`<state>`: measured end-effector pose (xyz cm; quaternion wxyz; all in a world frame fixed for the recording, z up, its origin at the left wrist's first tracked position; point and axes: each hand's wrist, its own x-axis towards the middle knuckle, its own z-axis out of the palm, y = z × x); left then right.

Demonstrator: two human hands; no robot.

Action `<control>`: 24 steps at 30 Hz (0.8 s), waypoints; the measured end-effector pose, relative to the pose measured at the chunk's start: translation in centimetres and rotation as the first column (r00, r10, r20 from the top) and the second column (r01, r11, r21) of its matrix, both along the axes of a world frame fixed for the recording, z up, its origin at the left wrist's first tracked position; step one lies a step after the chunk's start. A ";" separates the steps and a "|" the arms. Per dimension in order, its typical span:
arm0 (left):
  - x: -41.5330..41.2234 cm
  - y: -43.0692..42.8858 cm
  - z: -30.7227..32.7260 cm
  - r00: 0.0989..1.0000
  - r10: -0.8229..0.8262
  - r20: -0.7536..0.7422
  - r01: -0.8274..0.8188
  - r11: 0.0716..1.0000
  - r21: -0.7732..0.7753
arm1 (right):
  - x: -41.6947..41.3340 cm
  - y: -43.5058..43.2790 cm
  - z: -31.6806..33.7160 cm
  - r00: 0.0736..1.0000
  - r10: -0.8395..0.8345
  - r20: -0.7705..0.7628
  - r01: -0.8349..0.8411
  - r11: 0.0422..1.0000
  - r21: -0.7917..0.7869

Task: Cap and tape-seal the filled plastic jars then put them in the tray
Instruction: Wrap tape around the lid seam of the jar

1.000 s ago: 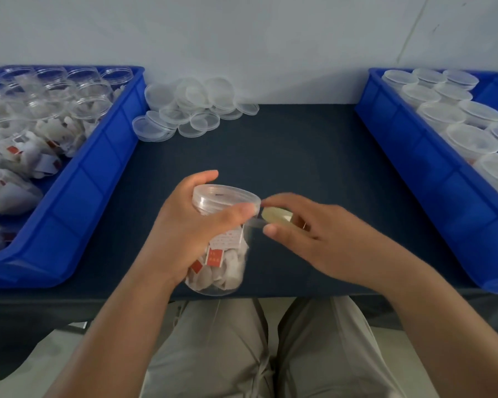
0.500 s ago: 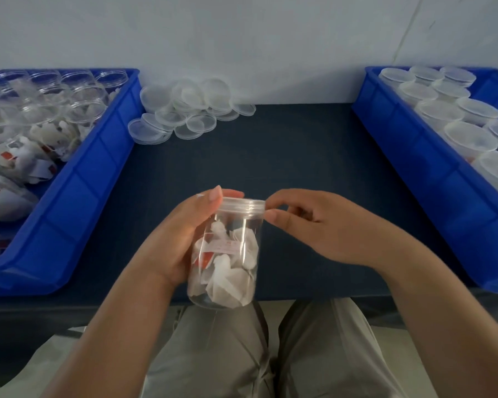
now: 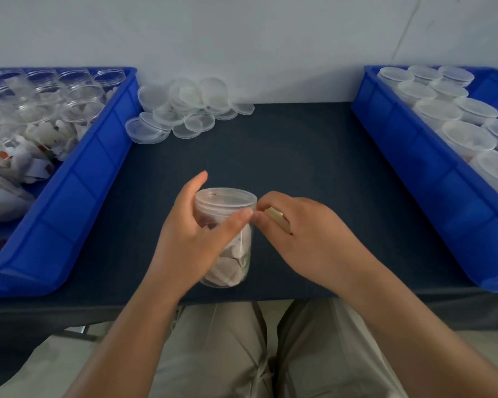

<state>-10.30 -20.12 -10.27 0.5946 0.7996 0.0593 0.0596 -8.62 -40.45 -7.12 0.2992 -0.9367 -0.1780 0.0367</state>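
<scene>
A clear plastic jar (image 3: 233,254) filled with white tea bags stands near the front edge of the dark table, with a clear cap (image 3: 225,196) on it. My left hand (image 3: 193,239) grips the jar from the left, thumb across its front just under the cap. My right hand (image 3: 302,237) is at the jar's right side and holds a small yellowish tape roll (image 3: 277,219) in its curled fingers, fingertips meeting my left thumb at the cap's edge. The tape strip itself is too thin to see.
A blue tray (image 3: 98,173) at left holds uncapped filled jars and loose tea bags. A blue tray (image 3: 414,168) at right holds several capped jars. A pile of loose clear caps (image 3: 181,110) lies at the back by the wall.
The jar was turned in my left hand and now stands more upright. My right hand stayed at the cap's right edge, and the tape roll shows again between its fingers.
</scene>
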 end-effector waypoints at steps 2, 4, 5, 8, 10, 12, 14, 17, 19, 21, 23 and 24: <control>0.0 -0.3 0.1 0.999 0.033 0.005 -0.033 0.999 0.015 | -0.1 0.4 -0.1 1.000 0.022 0.018 -0.022 1.000 -0.001; 0.2 -0.1 0.4 0.997 0.072 0.014 -0.072 0.997 0.011 | -0.1 0.3 0.1 0.997 0.071 -0.033 -0.070 0.997 0.009; 0.3 0.3 0.6 0.997 0.077 0.018 -0.077 0.997 0.008 | 0.0 0.1 0.3 0.992 0.105 -0.074 -0.104 0.994 0.009; 0.5 1.3 1.4 0.998 0.063 0.021 -0.063 0.998 0.001 | 0.4 -1.1 1.0 0.970 0.197 -0.145 -0.200 0.980 -0.007; 0.4 1.6 1.8 1.000 0.029 0.005 -0.029 0.994 -0.105 | 0.8 -1.7 1.8 0.960 0.220 -0.171 -0.225 0.974 -0.009; 0.1 1.6 1.9 1.000 -0.005 -0.016 0.001 0.978 -0.208 | 1.1 -2.0 2.5 0.946 0.264 -0.188 -0.278 0.959 -0.052; 0.0 1.8 1.9 0.998 -0.029 -0.059 0.007 0.940 -0.340 | 1.3 -2.3 3.2 0.934 0.304 -0.186 -0.325 0.941 -0.096; -0.1 2.5 1.8 0.989 -0.120 -0.089 0.064 0.878 -0.475 | 1.8 -2.7 3.6 0.938 0.302 -0.171 -0.322 0.941 -0.105; -0.3 2.6 1.6 0.976 -0.209 -0.066 0.148 0.848 -0.509 | 2.1 -2.5 3.5 0.948 0.283 -0.148 -0.301 0.946 -0.119; -0.2 2.5 1.6 0.964 -0.261 -0.038 0.204 0.830 -0.518 | 2.0 -1.9 3.1 0.956 0.267 -0.123 -0.280 0.954 -0.107; 0.0 2.3 1.7 0.960 -0.281 -0.020 0.231 0.828 -0.511 | 1.8 -1.4 2.6 0.966 0.235 -0.106 -0.242 0.969 -0.049; 0.1 2.3 1.7 0.958 -0.287 -0.019 0.239 0.833 -0.499 | 1.7 -1.2 2.3 0.972 0.216 -0.098 -0.220 0.975 -0.030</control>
